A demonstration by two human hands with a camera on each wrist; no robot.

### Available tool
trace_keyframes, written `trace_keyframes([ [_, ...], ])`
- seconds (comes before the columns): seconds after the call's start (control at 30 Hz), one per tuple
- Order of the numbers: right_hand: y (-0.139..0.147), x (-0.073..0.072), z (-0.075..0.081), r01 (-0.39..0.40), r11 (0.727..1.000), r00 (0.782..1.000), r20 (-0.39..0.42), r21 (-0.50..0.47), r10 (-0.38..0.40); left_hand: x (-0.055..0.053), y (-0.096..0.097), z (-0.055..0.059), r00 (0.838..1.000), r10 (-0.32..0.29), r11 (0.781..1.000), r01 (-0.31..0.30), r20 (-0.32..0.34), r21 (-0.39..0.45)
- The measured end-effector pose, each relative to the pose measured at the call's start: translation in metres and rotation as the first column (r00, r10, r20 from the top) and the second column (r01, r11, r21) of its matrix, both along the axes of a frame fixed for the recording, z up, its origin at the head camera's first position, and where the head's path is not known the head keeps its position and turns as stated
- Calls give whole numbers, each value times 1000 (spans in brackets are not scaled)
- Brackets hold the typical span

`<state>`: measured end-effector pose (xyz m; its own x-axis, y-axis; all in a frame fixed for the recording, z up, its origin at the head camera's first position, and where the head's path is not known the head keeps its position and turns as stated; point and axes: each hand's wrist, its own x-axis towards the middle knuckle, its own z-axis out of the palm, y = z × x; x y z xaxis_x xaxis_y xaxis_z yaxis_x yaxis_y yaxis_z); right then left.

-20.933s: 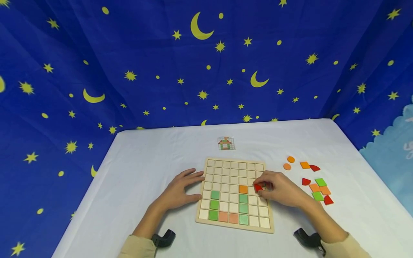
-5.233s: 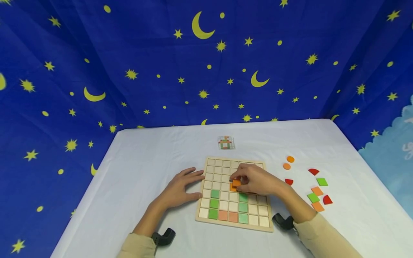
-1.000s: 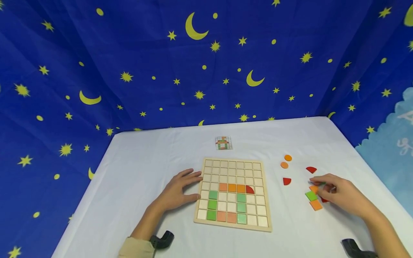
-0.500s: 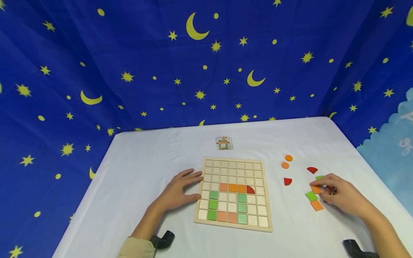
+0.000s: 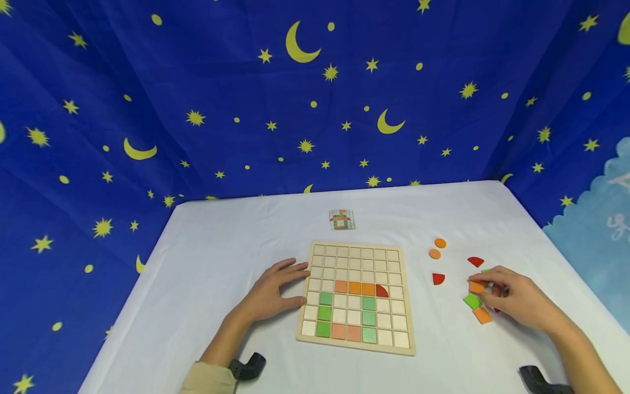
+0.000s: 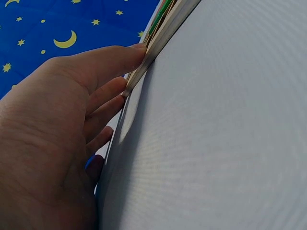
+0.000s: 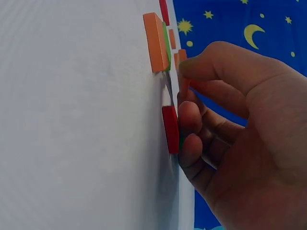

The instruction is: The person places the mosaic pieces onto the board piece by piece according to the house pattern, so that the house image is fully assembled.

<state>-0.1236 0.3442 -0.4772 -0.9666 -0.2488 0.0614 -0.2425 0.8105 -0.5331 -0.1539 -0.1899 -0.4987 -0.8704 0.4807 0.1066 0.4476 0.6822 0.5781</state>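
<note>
My right hand (image 5: 517,298) pinches an orange square tile (image 5: 476,288) between thumb and fingers among loose tiles. A green square tile (image 5: 472,301) lies just under it and another orange square tile (image 5: 482,316) sits in front. In the right wrist view, a red tile (image 7: 170,129) stands near the curled fingers. My left hand (image 5: 273,293) has its fingers extended, thumb and fingertips touching the left edge of the wooden grid board (image 5: 342,262). On the board are green, salmon and orange square tiles and a red quarter-circle tile (image 5: 381,290).
Two red quarter-circle tiles, one (image 5: 438,279) nearer the board and one (image 5: 475,262) farther back, lie on the white cloth. Two orange discs (image 5: 440,243) are behind them. A small pattern card (image 5: 342,219) lies beyond the board. A starry blue curtain (image 5: 315,120) encloses the table.
Since 5.2 s ago, my right hand has left the board and gone right to the loose tiles. In the last half second the orange tile it pinches moved slightly left. My left hand stays put.
</note>
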Motion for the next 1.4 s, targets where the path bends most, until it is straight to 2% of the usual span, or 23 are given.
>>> trace_keyframes([
  [0.17, -10, -5, -1, -28, 999, 1000, 6, -28, 28, 1, -1, 1, 1000, 3, 1000, -3, 6, 2],
  [0.4, -31, -9, 6, -42, 998, 999, 25, -57, 43, 0, -1, 0, 1000, -7, 1000, 7, -1, -2],
  [0.6, -50, -8, 8, -111, 989, 993, 30, -102, 115, 0, 1, 1, 1000, -11, 1000, 11, 4, 1],
  [0.87, -77, -14, 6, -164, 981, 986, 19, -100, 166, 1, 0, 2, 1000, -13, 1000, 13, 6, 1],
  [1.13, -104, -18, 10, -287, 948, 955, 42, -134, 295, 0, 0, 2, 1000, -8, 1000, 8, 17, 4],
  [1.4, -132, -23, 13, -365, 926, 928, 48, -98, 370, 0, 0, 2, 1000, -11, 1000, 10, 9, 13],
])
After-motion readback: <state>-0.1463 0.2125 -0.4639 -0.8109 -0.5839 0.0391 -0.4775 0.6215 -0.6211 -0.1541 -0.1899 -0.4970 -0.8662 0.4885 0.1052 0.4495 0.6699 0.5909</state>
